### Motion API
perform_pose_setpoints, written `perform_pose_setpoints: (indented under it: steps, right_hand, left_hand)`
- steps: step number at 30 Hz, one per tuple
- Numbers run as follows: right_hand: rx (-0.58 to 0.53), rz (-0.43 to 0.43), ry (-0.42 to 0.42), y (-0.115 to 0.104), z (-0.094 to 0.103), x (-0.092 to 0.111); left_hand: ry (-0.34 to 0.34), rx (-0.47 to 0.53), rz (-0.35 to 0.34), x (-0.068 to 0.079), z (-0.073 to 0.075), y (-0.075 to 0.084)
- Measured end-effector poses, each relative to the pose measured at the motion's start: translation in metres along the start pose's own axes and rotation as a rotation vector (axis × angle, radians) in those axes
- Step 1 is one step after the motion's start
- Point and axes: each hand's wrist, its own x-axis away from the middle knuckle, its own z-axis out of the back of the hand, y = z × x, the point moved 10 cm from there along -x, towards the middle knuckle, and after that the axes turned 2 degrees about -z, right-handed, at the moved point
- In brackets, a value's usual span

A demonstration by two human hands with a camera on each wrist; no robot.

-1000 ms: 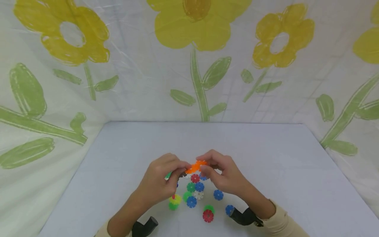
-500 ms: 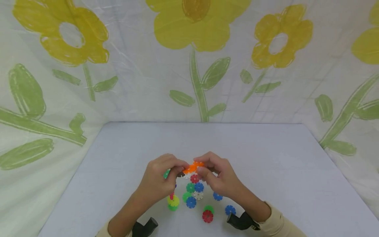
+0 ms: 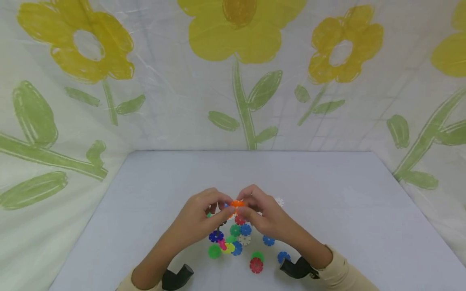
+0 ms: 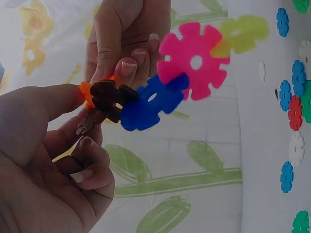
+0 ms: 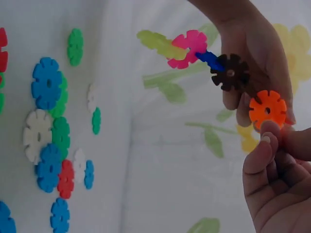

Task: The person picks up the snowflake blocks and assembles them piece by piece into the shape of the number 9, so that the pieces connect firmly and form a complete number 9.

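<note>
My left hand (image 3: 200,216) and right hand (image 3: 267,214) meet above the table, fingertips close together. Between them is an orange notched plastic disc (image 3: 238,204), the snowflake-shaped interlocking kind. The right thumb and fingers pinch its edge, plainly seen in the right wrist view. My left thumb and fingers hold the chain where orange meets dark brown. From there the slotted-together chain runs through a dark brown disc (image 5: 230,73), a dark blue disc (image 4: 154,103), a pink disc (image 4: 194,60) and a yellow disc (image 4: 241,35). Fingers partly hide the brown-orange joint.
Below the hands, loose notched discs lie on the white table (image 3: 327,194): several blue ones (image 3: 268,240), a red disc (image 3: 256,265) overlapping a green one, and a white disc (image 3: 244,239). A flower-printed curtain (image 3: 174,101) stands behind. Black wrist mounts (image 3: 296,268) sit on both forearms.
The hands have drawn slightly closer around the orange disc. My left hand has turned, and the hanging blue, pink and yellow part of the chain has swung rightward into fuller view.
</note>
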Motion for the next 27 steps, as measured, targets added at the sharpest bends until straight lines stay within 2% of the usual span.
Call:
perform_pose_setpoints:
  steps: [6, 9, 11, 13, 16, 18, 19, 21, 23, 27]
  right_hand:
    - [0.047, 0.021, -0.029, 0.000, -0.002, -0.001]
    - [0.128, 0.002, -0.103, 0.004, -0.005, 0.000]
    - [0.214, -0.048, -0.224, 0.012, -0.014, 0.003]
    - [0.313, -0.133, -0.407, 0.025, -0.030, 0.011]
    - [0.481, -0.317, -0.701, 0.049, -0.057, 0.036]
    - [0.592, -0.428, -0.838, 0.063, -0.071, 0.053]
    - [0.640, -0.473, -0.877, 0.068, -0.076, 0.060]
    - [0.743, -0.512, -0.911, 0.075, -0.084, 0.067]
    - [0.816, -0.522, -0.906, 0.079, -0.089, 0.068]
    - [0.858, -0.551, -0.847, 0.083, -0.088, 0.063]
  left_hand:
    - [0.023, -0.010, -0.026, 0.000, 0.006, 0.002]
    - [0.035, -0.017, -0.029, 0.000, 0.012, 0.001]
    - [0.045, -0.007, -0.021, 0.001, 0.017, 0.000]
    - [0.057, 0.007, -0.016, 0.002, 0.021, -0.001]
    - [0.071, 0.021, -0.014, 0.002, 0.026, -0.002]
    - [0.074, 0.020, -0.015, 0.003, 0.028, -0.002]
    - [0.074, 0.021, -0.017, 0.003, 0.029, -0.002]
    - [0.073, 0.028, -0.021, 0.003, 0.029, -0.001]
    - [0.070, 0.038, -0.026, 0.002, 0.029, -0.001]
    - [0.069, 0.049, -0.032, 0.002, 0.029, -0.001]
